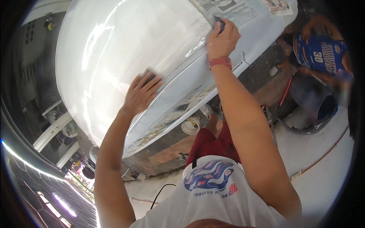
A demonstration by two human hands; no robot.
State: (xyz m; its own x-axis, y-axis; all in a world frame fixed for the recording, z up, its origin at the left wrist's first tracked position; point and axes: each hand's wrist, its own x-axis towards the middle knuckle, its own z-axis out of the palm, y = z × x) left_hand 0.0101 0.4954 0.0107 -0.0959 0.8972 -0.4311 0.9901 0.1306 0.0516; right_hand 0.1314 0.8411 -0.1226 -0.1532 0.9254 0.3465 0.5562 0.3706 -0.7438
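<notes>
A large glossy white panel (110, 57), curved like part of a vehicle body, stretches away in front of me. My left hand (140, 95) lies on its near edge, fingers bent over a small dark pad (150, 77) pressed to the surface. Farther right, my right hand (224, 40), with a red band at the wrist, grips a dark block (219, 24) beside the edge of taped newspaper (228, 10). The palm hides part of that block, so its exact kind does not show.
A white bucket (191, 126) stands on the floor below the panel, near my feet. On the right, a person in a blue jersey (321, 53) is close by, with a dark round container (313, 97) in front. Newspaper sheets (167, 123) cover the panel's lower side.
</notes>
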